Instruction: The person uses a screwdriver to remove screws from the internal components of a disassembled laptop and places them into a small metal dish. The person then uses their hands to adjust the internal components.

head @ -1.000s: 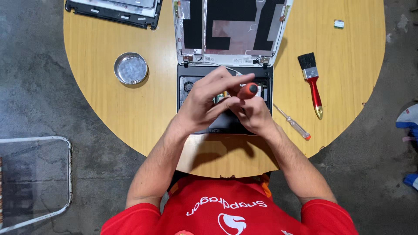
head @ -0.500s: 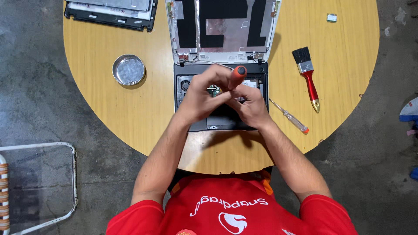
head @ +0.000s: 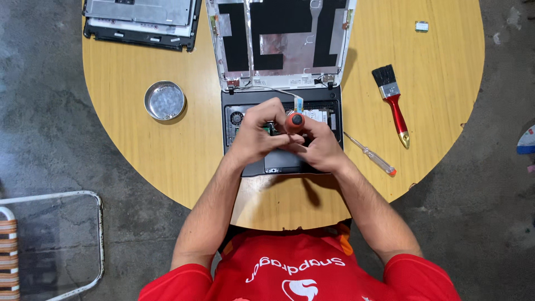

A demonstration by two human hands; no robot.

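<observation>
Head view: red-handled screwdriver stood upright over opened laptop base at table centre. Right hand was wrapped around it; left hand pinched its shaft, both hiding the board beneath. Detached screen lid lay at 12 o'clock, metal dish at 9, spare screwdriver and red brush at 3.

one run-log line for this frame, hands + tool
left hand: on screwdriver | right hand: grips screwdriver, upright | over: open laptop base | spare screwdriver: on table
</observation>
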